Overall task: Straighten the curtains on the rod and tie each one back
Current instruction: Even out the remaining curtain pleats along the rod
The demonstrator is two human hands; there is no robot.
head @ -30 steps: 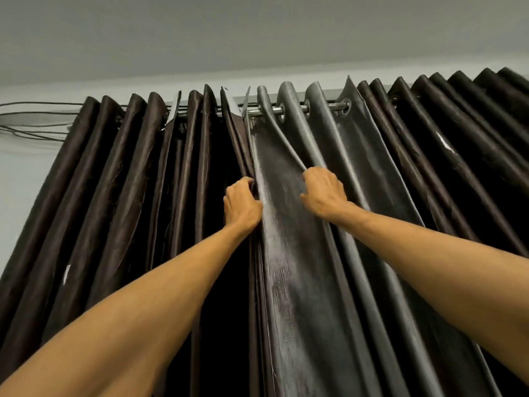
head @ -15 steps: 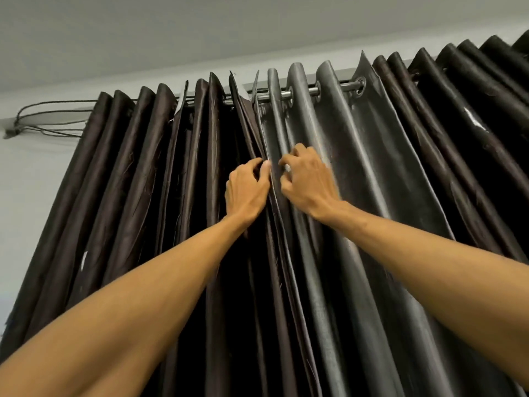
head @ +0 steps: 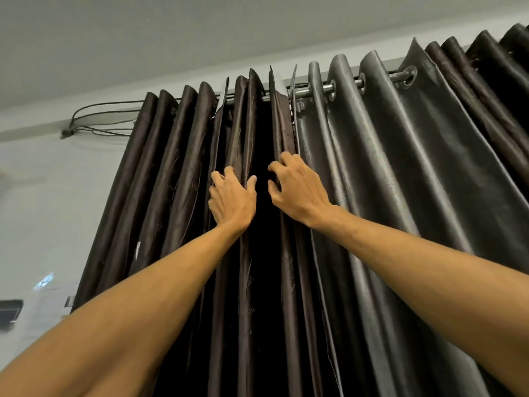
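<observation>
Looking up, I see my left hand (head: 232,199) and right hand (head: 297,190) side by side, each gripping a vertical fold of the brown curtain (head: 177,167), with the rod (head: 345,85) running crosswise above both

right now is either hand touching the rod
No, the left hand and the right hand both grip the curtain folds below the rod.

Room in home suggested. Dark eyelet curtains (head: 400,167) hung in deep folds on metal rod (head: 346,85), close under plain pale ceiling (head: 143,38). Pale painted wall (head: 57,196) seen at left; loose cables (head: 100,118) fixed to it beside curtains.
</observation>
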